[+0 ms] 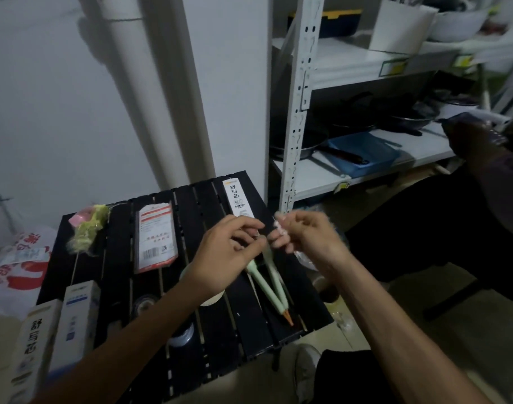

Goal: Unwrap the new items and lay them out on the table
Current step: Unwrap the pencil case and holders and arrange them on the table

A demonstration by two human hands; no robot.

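Over the right side of the black slatted table, my left hand pinches the top end of a pale green pen. A second pale green pen lies crossed beside it, their orange tips near the table's front right edge. My right hand pinches a small piece of clear wrapping right beside the left fingers. On the table lie a long white refill box, a flat red and white packet, and a pink and yellow fluffy stick item.
Two white boxes stand at the table's front left, with tape rolls near the front. A printed plastic bag sits left of the table. A metal shelf with pans and a blue tray stands behind. Another person's hand is at far right.
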